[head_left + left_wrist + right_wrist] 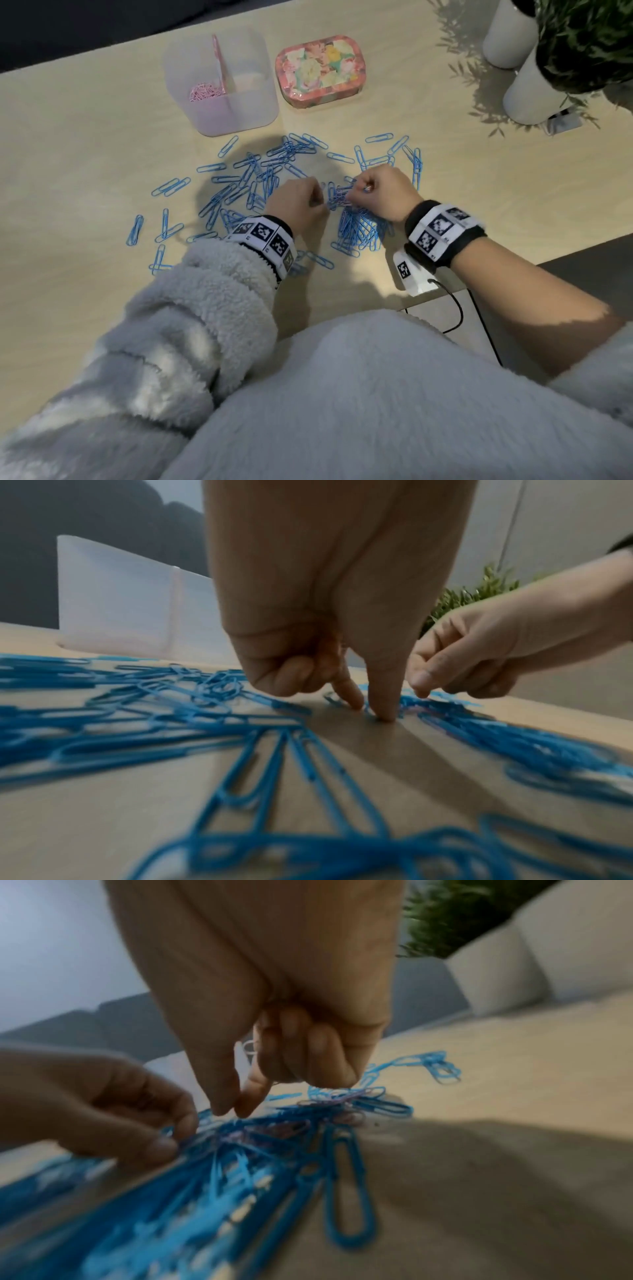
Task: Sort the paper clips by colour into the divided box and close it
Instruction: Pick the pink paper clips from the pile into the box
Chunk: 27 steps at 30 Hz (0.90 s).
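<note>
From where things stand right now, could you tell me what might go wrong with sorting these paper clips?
1. A few pink clips lie tangled among the blue paper clips where the right hand and left hand are picking; blue ones could come along.
2. The right hand already seems to hold small clips in its curled fingers; some could drop.
3. Blue clips lie close to the table edge and could slide off.

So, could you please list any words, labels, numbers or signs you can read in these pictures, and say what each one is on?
No readable words or numbers anywhere.
Floral tin: a small mark on its front wall, too small and blurred to read.
Wristbands on the left hand and right hand: black-and-white square code markers only; tiny print beside them is illegible.
White tag by the right wrist: one such marker, no text.
</note>
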Available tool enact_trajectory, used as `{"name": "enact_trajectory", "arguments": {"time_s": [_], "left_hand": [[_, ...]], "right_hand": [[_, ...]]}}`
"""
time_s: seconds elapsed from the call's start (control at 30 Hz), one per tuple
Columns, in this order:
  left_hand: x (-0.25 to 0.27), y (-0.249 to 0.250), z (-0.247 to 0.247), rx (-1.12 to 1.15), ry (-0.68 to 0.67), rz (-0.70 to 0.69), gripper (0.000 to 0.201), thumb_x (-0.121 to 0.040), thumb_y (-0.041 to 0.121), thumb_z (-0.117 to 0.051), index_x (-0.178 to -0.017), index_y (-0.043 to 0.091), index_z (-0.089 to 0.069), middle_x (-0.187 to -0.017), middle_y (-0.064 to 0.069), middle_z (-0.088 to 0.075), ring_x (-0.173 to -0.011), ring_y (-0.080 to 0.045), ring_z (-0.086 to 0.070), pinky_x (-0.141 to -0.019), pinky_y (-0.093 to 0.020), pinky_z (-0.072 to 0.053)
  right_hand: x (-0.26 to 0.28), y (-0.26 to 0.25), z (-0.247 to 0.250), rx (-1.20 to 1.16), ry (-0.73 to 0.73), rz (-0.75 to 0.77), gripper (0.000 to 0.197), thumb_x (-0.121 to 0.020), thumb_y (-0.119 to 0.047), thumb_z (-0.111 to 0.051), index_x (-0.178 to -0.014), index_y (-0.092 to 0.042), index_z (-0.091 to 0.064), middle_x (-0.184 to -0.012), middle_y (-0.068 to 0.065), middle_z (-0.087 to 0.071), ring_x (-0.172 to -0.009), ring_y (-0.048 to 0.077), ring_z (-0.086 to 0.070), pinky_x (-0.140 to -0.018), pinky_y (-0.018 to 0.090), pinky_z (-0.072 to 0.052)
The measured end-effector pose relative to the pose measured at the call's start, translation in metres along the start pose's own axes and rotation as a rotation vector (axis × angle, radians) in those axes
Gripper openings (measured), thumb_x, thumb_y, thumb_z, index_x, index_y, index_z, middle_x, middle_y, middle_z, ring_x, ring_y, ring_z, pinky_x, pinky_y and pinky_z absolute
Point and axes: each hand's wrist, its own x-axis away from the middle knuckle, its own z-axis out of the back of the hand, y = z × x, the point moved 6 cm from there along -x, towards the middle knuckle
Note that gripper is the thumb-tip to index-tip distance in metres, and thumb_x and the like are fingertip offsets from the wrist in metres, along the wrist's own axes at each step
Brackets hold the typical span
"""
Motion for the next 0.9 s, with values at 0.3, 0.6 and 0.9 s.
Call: {"name": "enact_trajectory", "arguments": {"time_s": [0.3,0.6,0.9], "left_hand": [[0.004,-0.019,0.017,0.049,0.111,0.064,0.018,-0.09,0.024,-0.055,-0.1,0.008,-0.059,-0.1,-0.014,-0.065,-0.094,-0.028,-0.059,-0.076,-0.033,-0.044],[-0.003,0.016,0.007,-0.09,0.097,-0.121,0.023,-0.09,0.028,-0.055,-0.108,0.014,-0.06,-0.109,-0.011,-0.062,-0.103,-0.028,-0.056,-0.08,-0.034,-0.041],[-0.016,0.024,-0.002,-0.159,0.036,-0.095,0.022,-0.088,0.026,-0.056,-0.106,0.013,-0.06,-0.114,-0.011,-0.06,-0.106,-0.029,-0.056,-0.083,-0.037,-0.044]], "right_hand": [[0.011,-0.013,-0.013,0.166,-0.016,0.044,0.011,-0.081,-0.022,-0.059,-0.078,-0.014,-0.064,-0.076,0.005,-0.061,-0.082,0.028,-0.058,-0.07,0.033,-0.044],[-0.002,0.021,0.015,-0.803,0.099,-0.248,0.024,-0.089,0.004,-0.038,-0.079,-0.014,-0.051,-0.06,0.005,-0.056,-0.032,0.003,-0.045,-0.034,0.01,-0.031],[-0.011,0.0,0.007,0.135,0.041,0.013,0.012,-0.079,-0.024,-0.063,-0.09,-0.021,-0.065,-0.093,0.007,-0.067,-0.092,0.027,-0.06,-0.08,0.035,-0.048]]}}
